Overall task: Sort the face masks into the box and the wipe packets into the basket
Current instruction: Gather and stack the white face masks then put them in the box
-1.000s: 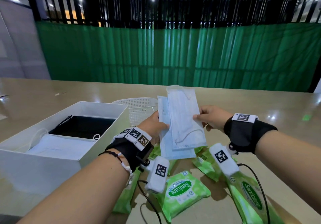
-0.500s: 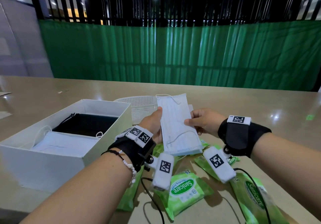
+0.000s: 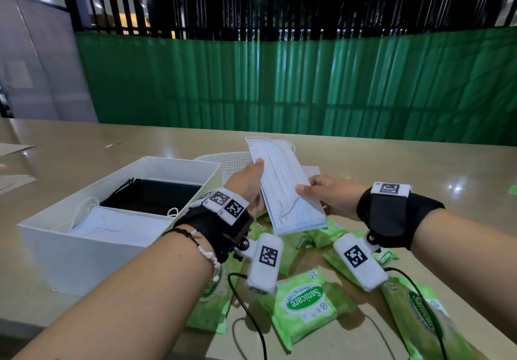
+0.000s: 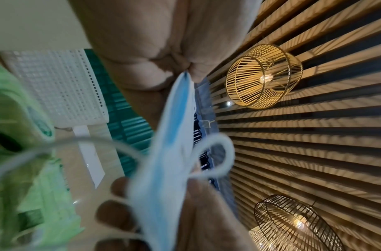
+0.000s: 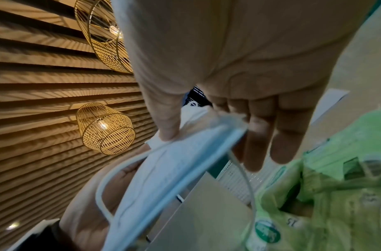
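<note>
A pale blue face mask (image 3: pixel 285 186) is held up over the table between both hands. My left hand (image 3: pixel 249 183) pinches its left edge, thumb on top, and my right hand (image 3: pixel 324 194) pinches its right edge. The left wrist view shows the mask (image 4: pixel 170 161) edge-on with its ear loop; the right wrist view shows the mask (image 5: pixel 163 169) under my thumb. The white box (image 3: pixel 84 250) at left holds white and black masks. A white perforated basket (image 3: pixel 223 161) stands behind my left hand. Several green wipe packets (image 3: pixel 302 303) lie below my hands.
The tan table (image 3: pixel 419 169) stretches right and back to a green curtain. A flat clear wrapper (image 3: pixel 312 170) lies behind the mask near the basket. Black cables (image 3: pixel 249 312) run from the wrist cameras across the wipe packets. Papers (image 3: pixel 14 183) lie at the far left.
A second, longer clear sleeve held behind the mask earlier is no longer in my hands. The mask has tilted and shifted slightly left, toward the box.
</note>
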Motion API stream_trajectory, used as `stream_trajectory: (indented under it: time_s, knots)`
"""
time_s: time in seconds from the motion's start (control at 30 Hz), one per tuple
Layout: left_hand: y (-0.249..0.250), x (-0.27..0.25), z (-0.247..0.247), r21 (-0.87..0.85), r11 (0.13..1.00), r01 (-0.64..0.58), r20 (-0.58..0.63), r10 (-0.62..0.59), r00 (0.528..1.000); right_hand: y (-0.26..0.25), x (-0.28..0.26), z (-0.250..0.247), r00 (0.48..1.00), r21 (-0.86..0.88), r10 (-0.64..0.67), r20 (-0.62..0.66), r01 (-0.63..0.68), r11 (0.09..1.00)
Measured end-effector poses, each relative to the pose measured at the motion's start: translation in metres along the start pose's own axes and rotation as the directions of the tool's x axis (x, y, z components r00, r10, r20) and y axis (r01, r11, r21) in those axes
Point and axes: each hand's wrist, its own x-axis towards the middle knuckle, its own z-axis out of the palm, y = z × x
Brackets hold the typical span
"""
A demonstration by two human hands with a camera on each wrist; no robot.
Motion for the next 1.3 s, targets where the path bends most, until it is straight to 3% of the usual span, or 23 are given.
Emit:
stream_trajectory:
  time_s: [0.07,0.13,0.23,0.37,0.5,0.6,0.7,0.8,0.93,1.07,1.3]
  knots:
    - [0.013,-0.008,-0.001,-0.017,0.998,-0.065,-0.013,0.065,0.998,-0.005,-0.001,0.006,0.993,0.127,-0.005,0.12,-0.01,0.992]
    - [0.029,-0.016,-0.008,-0.009,0.996,-0.087,-0.034,0.087,0.996,-0.014,0.0,0.01,0.984,0.202,-0.086,0.153,0.054,0.978]
    - [0.057,-0.032,-0.025,0.048,0.993,-0.111,-0.043,0.113,0.993,-0.036,0.003,0.019,0.978,0.197,-0.187,0.098,0.165,0.966]
    - [0.092,-0.042,-0.072,0.3,0.934,-0.197,-0.132,0.245,0.961,-0.072,0.01,0.041,0.955,0.17,-0.291,0.05,0.279,0.945]
    - [0.107,-0.056,-0.132,0.394,0.911,-0.124,-0.369,0.28,0.886,-0.104,0.023,0.085,0.914,-0.041,-0.383,0.133,0.392,0.919]
    - [0.101,-0.063,-0.174,0.491,0.867,-0.082,-0.473,0.344,0.811,-0.127,0.028,0.124,0.893,-0.134,-0.411,0.182,0.436,0.89]
    - [0.093,-0.069,-0.205,0.533,0.846,0.019,-0.522,0.312,0.794,-0.138,0.03,0.155,0.894,-0.156,-0.409,0.181,0.437,0.886]
    - [0.085,-0.071,-0.221,0.601,0.793,0.101,-0.529,0.3,0.794,-0.141,0.033,0.174,0.88,-0.297,-0.412,0.237,0.469,0.831]
    - [0.076,-0.067,-0.233,0.746,0.641,0.182,-0.497,0.354,0.793,-0.135,0.035,0.187,0.886,-0.468,-0.325,0.331,0.453,0.759]
    - [0.073,-0.063,-0.236,0.875,0.303,0.376,-0.446,0.205,0.871,-0.124,0.032,0.192,0.891,-0.556,-0.257,0.375,0.438,0.707]
    - [0.064,-0.06,-0.232,0.884,0.035,0.467,-0.467,0.114,0.877,-0.118,0.032,0.194,0.903,-0.672,-0.205,0.376,0.419,0.61]
